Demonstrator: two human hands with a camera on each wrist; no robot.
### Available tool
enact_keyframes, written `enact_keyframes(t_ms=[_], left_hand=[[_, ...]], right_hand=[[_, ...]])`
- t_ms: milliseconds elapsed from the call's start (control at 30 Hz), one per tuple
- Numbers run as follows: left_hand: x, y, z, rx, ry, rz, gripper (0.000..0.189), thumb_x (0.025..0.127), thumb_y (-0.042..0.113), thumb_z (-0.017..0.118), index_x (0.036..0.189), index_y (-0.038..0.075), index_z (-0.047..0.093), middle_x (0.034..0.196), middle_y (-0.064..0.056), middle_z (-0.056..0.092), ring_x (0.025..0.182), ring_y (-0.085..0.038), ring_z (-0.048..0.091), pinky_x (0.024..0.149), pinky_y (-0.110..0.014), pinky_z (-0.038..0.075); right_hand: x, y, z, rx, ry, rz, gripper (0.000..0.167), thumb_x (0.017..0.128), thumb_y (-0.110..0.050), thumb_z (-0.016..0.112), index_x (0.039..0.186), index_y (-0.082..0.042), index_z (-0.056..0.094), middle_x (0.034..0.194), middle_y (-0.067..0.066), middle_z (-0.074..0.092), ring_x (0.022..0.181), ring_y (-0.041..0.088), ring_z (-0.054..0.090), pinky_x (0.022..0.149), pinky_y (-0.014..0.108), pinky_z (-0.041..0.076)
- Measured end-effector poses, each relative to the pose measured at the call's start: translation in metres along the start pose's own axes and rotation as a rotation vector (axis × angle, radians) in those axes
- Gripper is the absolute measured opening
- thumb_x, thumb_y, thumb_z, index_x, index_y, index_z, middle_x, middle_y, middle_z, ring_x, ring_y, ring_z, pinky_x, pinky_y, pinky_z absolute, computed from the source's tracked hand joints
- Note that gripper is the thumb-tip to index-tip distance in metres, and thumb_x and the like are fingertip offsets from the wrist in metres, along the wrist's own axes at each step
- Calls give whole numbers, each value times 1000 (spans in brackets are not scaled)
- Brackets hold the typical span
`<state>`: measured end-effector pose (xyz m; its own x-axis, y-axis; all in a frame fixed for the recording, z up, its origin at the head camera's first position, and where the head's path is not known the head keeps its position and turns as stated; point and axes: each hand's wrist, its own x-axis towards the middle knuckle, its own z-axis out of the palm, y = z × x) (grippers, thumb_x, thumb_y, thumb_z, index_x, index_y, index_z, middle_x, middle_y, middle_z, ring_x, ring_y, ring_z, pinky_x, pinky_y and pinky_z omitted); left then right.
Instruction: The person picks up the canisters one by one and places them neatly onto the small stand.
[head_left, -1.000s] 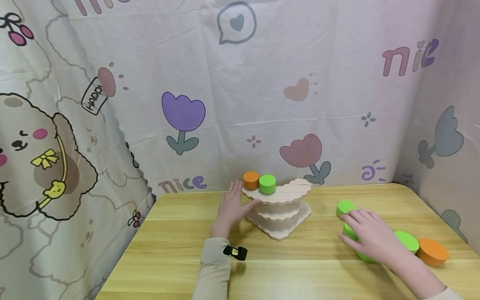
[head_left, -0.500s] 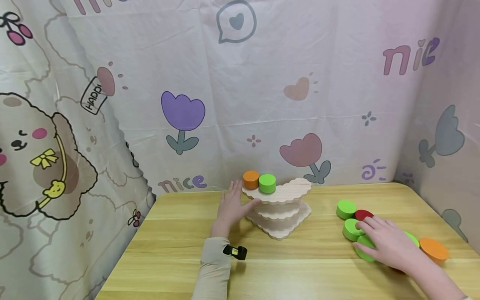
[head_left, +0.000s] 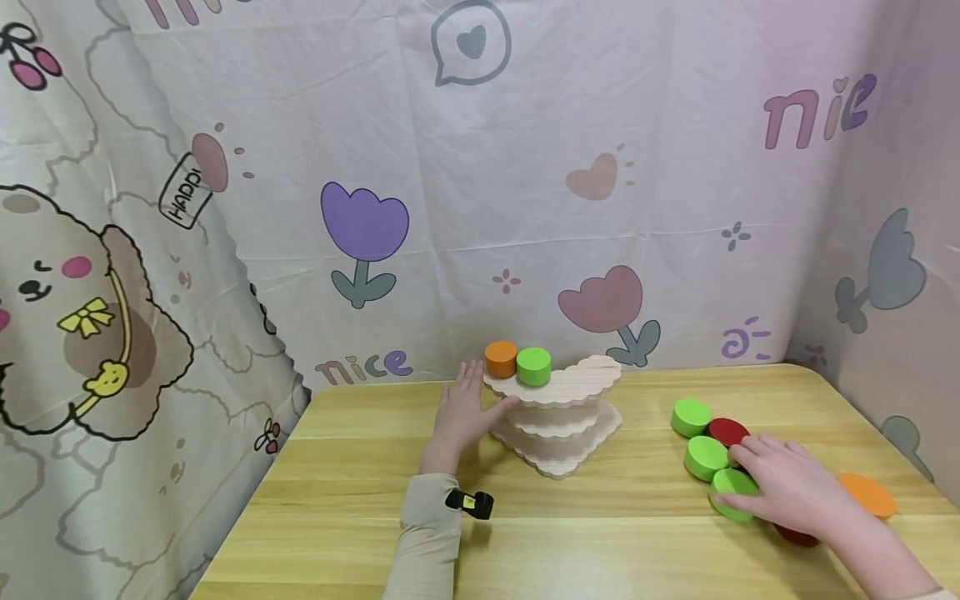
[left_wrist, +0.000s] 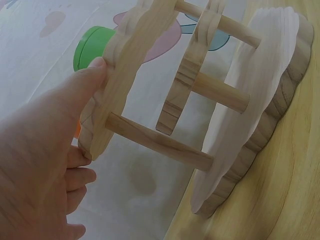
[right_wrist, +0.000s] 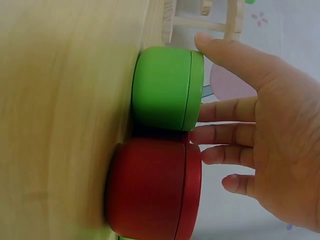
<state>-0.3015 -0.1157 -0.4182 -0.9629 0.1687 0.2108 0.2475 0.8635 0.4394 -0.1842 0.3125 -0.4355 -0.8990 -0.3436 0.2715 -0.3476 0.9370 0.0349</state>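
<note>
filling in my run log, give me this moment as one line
left hand: touching wooden stand | right hand: over green cylinder, contact unclear | stand top: orange cylinder, second green cylinder

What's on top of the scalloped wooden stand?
On its top tier, an orange cylinder and, to its right, a green cylinder stand toward the left end. The tier's surface directly beneath them is covered and cannot be seen.
</note>
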Motion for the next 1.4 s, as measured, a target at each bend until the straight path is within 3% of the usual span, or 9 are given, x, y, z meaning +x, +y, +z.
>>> enact_keyframes(t_ms=[333, 800, 1033, 1200, 1400], left_hand=[[0, 0, -1, 5, -4, -4, 105, 83, 79, 46, 156, 8, 19, 164, -9, 15, 154, -26, 7, 124, -56, 7], [0, -1, 0, 4, 1, -1, 105, 83, 79, 46, 156, 8, 19, 164, -10, 16, 154, -27, 7, 124, -55, 7], [-1, 1, -2, 2, -9, -4, 104, 83, 78, 46, 157, 10, 17, 164, -8, 15, 154, -25, 6, 124, -55, 6], [-1, 1, -2, 8, -10, -7, 104, 83, 79, 46, 157, 10, 17, 164, -8, 14, 154, -25, 6, 124, -55, 6], [0, 1, -2, 11, -13, -5, 105, 83, 79, 45, 157, 11, 16, 164, -9, 14, 154, -25, 5, 124, -55, 6]], right_hand=[[-2, 0, -1, -42, -35, -17, 61, 59, -64, 80, 94, -16, 67, 99, 0, 61, 98, 27, 57, 78, 49, 47], [1, -12, -9, -8, -20, -57, 57, 62, -60, 82, 99, -20, 65, 100, -4, 63, 100, 27, 59, 83, 48, 47], [6, -24, -12, -2, 46, -98, 56, 64, -56, 81, 103, -19, 66, 101, -5, 66, 100, 21, 60, 84, 46, 47], [13, -30, -12, 10, 73, -128, 57, 65, -54, 81, 106, -17, 66, 103, -3, 67, 102, 23, 59, 89, 50, 48], [25, -38, -17, -11, 108, -175, 57, 66, -52, 82, 106, -14, 67, 103, -1, 68, 100, 23, 60, 87, 47, 48]])
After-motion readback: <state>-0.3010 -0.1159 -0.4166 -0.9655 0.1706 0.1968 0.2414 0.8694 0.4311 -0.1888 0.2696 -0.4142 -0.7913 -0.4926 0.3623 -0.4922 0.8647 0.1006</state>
